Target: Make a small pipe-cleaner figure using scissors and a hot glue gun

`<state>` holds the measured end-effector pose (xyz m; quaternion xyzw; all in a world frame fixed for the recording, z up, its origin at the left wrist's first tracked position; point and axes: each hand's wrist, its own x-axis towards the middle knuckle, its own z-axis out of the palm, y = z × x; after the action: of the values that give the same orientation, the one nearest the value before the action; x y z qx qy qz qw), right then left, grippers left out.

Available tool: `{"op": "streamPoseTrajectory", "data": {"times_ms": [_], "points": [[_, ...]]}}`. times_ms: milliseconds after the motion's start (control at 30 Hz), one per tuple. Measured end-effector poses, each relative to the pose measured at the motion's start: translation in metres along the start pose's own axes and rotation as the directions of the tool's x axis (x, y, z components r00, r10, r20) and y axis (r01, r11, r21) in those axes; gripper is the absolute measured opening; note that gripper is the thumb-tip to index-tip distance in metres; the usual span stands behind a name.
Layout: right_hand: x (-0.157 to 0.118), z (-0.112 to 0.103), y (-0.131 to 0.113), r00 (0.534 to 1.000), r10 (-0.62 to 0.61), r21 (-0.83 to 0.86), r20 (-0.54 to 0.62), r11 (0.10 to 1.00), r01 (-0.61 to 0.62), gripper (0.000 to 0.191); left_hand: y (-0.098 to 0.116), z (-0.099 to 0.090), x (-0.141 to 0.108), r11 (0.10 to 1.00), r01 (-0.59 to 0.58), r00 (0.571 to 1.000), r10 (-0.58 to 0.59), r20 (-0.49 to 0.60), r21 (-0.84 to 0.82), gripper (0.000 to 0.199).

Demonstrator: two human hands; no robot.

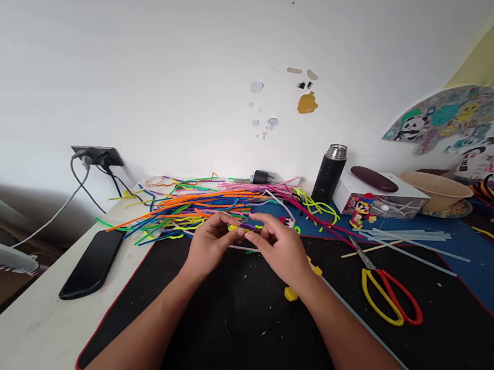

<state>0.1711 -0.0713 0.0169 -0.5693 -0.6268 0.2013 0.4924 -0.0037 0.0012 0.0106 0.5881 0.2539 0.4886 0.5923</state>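
Between my two hands, above the black mat (226, 322), is a small yellow-and-purple pipe-cleaner piece (247, 227). My left hand (212, 241) pinches its left end between thumb and fingers. At the other end, my right hand (280, 246) has its thumb and index finger closed on it. My fingers hide much of its shape. A yellow lump (291, 294) lies on the mat beneath my right wrist, with another yellow piece partly behind the wrist. Just behind my right hand sits a small pink, white and black item, mostly covered.
Colourful pipe cleaners (187, 203) are heaped along the wall. To the right are scissors (385, 288), glue sticks (411, 235), a small colourful figure (362, 211), a black thermos (330, 173), a white box (345, 195) and a bowl (437, 188). A black phone-like object (91, 263) lies left.
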Motion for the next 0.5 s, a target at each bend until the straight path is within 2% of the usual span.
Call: {"op": "streamPoseTrajectory", "data": {"times_ms": [167, 500], "points": [[-0.0026, 0.0025, -0.0001, 0.999, -0.032, -0.155, 0.022, 0.987, 0.035, 0.031, -0.0039, -0.0012, -0.0009, 1.0, -0.01, 0.999, 0.01, 0.033, 0.013, 0.029], [-0.003, 0.0032, -0.0011, 0.994, -0.108, -0.199, 0.005, 0.974, 0.107, 0.023, -0.002, 0.0002, -0.0009, 1.0, -0.001, 0.999, 0.001, 0.055, 0.002, 0.031]]}}
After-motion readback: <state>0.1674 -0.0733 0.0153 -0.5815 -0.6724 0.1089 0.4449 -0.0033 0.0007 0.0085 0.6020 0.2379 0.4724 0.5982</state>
